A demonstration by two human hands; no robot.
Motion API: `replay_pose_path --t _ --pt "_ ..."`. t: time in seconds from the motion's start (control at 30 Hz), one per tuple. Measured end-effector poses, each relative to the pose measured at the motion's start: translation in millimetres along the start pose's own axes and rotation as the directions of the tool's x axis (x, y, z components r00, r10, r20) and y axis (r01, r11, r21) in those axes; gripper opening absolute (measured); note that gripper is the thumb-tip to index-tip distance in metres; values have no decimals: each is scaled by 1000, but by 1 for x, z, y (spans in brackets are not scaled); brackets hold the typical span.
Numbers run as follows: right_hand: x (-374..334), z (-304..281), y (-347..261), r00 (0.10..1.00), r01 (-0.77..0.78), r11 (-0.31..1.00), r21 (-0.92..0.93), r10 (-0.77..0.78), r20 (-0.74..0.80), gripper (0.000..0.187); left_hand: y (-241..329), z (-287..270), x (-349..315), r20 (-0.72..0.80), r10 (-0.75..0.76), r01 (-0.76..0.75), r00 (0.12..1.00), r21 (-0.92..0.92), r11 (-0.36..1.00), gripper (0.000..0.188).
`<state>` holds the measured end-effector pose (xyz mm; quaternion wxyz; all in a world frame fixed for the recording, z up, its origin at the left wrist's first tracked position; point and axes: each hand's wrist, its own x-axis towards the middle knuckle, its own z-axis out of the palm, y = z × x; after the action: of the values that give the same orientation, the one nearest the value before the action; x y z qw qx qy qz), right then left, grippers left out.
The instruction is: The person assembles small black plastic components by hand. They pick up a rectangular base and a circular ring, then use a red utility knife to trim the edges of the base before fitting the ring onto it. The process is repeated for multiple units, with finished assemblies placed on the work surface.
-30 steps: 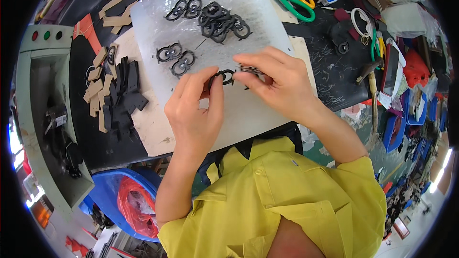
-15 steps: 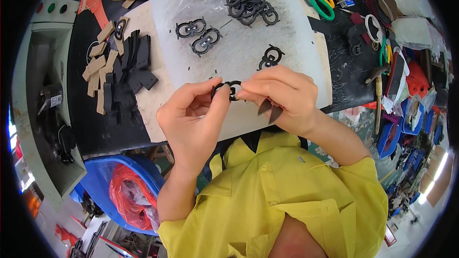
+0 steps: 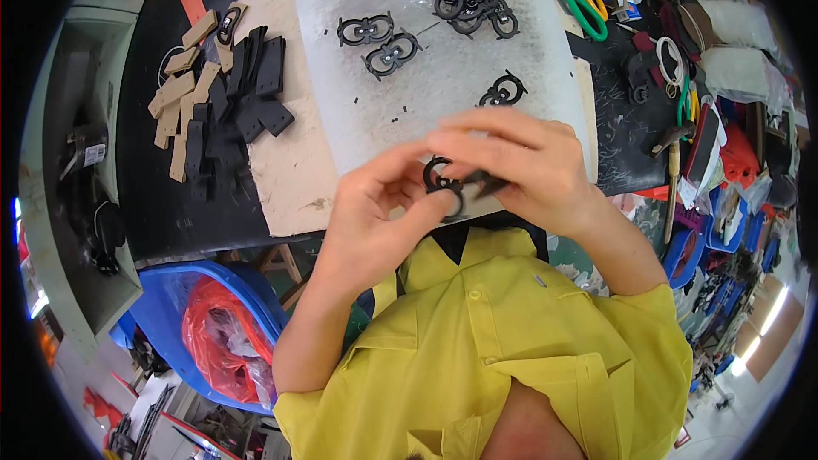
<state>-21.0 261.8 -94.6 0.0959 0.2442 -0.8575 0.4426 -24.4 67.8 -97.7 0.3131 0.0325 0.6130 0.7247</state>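
Observation:
My left hand point(image 3: 375, 213) pinches a black figure-eight plastic piece point(image 3: 429, 175) between thumb and fingers, upright above the near edge of the white sheet. Close against it, my right hand point(image 3: 545, 170) has its fingers bent over the piece's far side. A dark, thin pointed thing point(image 3: 486, 184) is tucked in the right hand; blur hides its kind. Just beyond the right hand lies a matching black figure-eight piece point(image 3: 503, 90) on the sheet.
The white sheet point(image 3: 341, 111) bears more figure-eight pieces, including a heap point(image 3: 464, 0). Black strips point(image 3: 256, 77) and tan strips point(image 3: 175, 98) lie to the left. Green-handled scissors point(image 3: 584, 13) are at the far right. A blue bin point(image 3: 158, 290) stands below the table's left side.
The figure-eight piece has turned from lying sideways to upright. Both hands have shifted right in the picture, and the right fingers have moved over the piece. The view has shifted slightly.

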Motion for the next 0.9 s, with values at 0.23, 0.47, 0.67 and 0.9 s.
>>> replay_pose_path --t 0.23,0.47,0.67,0.9 --pt "-2 10 -20 774 -607 673 423 621 124 25 0 15 -8 -449 155 -209 880 -72 975 22" --pt "-13 29 -14 979 -112 993 -20 107 -171 23 -15 14 -11 -488 415 -310 768 284 907 16" --pt "-8 25 -18 990 98 971 -217 -118 -80 31 -6 14 -15 -553 233 -202 800 118 972 13" --pt "-7 26 -16 989 148 966 -210 -148 15 30 -13 10 -15 -557 294 -228 777 186 956 13"
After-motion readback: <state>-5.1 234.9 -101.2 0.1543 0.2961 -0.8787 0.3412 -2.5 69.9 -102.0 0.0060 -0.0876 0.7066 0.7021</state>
